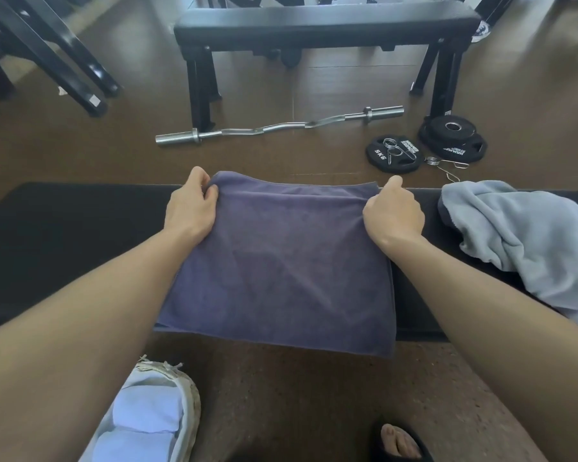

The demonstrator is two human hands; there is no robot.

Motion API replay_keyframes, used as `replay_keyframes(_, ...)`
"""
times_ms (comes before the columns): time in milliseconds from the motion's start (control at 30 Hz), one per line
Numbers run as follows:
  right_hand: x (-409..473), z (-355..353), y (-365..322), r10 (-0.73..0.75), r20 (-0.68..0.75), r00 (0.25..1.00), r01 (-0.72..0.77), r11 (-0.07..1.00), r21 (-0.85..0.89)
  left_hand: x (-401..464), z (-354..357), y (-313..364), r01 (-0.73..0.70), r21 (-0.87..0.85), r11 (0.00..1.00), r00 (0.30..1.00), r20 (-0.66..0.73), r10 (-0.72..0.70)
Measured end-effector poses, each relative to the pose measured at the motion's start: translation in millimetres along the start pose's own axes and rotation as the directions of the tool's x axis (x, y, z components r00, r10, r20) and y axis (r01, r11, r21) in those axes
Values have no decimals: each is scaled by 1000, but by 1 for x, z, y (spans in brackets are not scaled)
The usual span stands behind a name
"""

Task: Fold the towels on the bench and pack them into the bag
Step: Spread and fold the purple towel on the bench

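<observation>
Towels are the job, and the purple towel (281, 261) lies flat across the bench (80, 245), its near edge hanging off toward the person. The left hand (189, 203) and right hand (392, 213) each pinch a far corner, fingers curled on the cloth. A layer edge shows just below both grips; if one hand drags ahead, the fold may skew. Right of the right grip, the unfolded pale blue towel (521, 235) waits. Below the left forearm, the bag (187, 401) holds folded pieces.

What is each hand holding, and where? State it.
Both hold the purple towel: left hand pinches its far left corner, right hand its far right corner.
</observation>
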State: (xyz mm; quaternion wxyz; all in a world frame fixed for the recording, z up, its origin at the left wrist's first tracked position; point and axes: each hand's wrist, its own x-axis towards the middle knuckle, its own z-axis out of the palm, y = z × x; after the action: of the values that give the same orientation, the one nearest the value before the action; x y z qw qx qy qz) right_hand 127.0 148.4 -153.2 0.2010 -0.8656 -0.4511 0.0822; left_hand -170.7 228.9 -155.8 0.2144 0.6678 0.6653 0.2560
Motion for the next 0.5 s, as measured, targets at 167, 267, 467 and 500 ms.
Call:
replay_keyframes(167, -1, 2, -3, -78, -1, 997, 78, 994, -74, 4, 0, 14, 11, 311, 950, 999, 30, -22)
replay_keyframes(267, 3, -3, -6, -150, 28, 988, 152, 977, -148, 5, -2, 30, -63, 355, 933, 997, 64, 43)
replay_keyframes(467, 20, 3, -26, -593, 22, 805, 573, 767, -288, 26, -4, 45, -131, 313, 941, 985, 147, 88)
replay_keyframes(500, 21, 7, -30, -624, 68, 778, 619, 746, -243, 30, -3, 44, -170, 352, 920, 974, 199, 103)
